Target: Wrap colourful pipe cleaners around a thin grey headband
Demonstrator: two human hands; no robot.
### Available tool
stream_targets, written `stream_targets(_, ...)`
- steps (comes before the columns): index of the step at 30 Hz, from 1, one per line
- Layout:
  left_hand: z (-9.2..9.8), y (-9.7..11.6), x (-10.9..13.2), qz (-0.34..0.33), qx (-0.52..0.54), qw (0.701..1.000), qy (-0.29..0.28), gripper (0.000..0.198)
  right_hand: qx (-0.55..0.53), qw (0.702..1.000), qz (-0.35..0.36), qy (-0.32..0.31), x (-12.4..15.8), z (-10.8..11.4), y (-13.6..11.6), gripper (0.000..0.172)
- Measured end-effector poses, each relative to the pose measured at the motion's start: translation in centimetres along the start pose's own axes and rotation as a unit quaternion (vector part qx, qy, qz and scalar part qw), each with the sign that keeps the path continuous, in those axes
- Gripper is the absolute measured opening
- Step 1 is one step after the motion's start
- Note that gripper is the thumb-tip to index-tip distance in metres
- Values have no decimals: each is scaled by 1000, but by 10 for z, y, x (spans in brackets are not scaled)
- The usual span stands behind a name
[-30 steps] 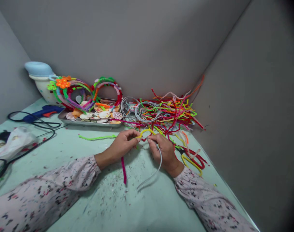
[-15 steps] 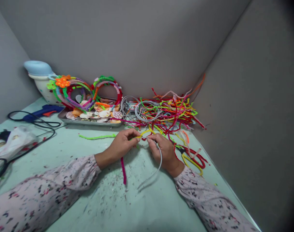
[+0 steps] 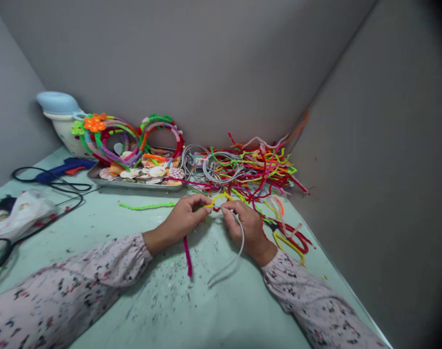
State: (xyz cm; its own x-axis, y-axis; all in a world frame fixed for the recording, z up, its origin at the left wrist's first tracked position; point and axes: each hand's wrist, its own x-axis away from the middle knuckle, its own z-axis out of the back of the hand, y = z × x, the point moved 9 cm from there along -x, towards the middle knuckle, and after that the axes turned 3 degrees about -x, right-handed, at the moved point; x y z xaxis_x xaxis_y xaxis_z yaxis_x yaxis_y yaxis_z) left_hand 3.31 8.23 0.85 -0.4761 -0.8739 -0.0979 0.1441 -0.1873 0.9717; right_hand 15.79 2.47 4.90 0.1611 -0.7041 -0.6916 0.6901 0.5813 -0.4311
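Thumb and fingers of my left hand [image 3: 187,215] pinch a yellow pipe cleaner [image 3: 221,196] where it meets a grey wire. The pipe cleaner arches up between the hands. My right hand [image 3: 244,227] is closed on the grey wire [image 3: 241,242], whose free end curves down toward the table below. From under my left hand hangs a magenta pipe cleaner [image 3: 188,259]; whether the fingers hold it I cannot tell. A bright green pipe cleaner [image 3: 148,206] lies to the left of that hand. Beside my right wrist are scissors [image 3: 297,240] with red and yellow handles.
A metal tray [image 3: 133,184] of shells stands at the back, with decorated pipe-cleaner rings [image 3: 113,138] on it. Right of it lie coiled grey wires [image 3: 222,167] and a heap of coloured pipe cleaners [image 3: 268,167]. A blue glue gun [image 3: 62,169], its black cord and a plastic bag [image 3: 26,211] are left.
Both hands keep almost the same place and grip. The hanging magenta pipe cleaner has swung slightly to the right, and the wire's free end has shifted a little.
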Motion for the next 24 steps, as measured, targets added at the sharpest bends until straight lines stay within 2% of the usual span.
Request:
stream_targets(5, 1, 0, 0, 6, 27, 1000, -2, 16, -5, 1000, 10, -18, -1, -4, -1, 17)
stream_targets(11, -5, -2, 0, 22, 67, 997, -28, 13, 80, 997, 18, 3, -1, -2, 4, 42)
stream_targets(24, -10, -7, -1, 27, 48, 997, -52, 15, -20, 999, 31, -18, 0, -5, -2, 30)
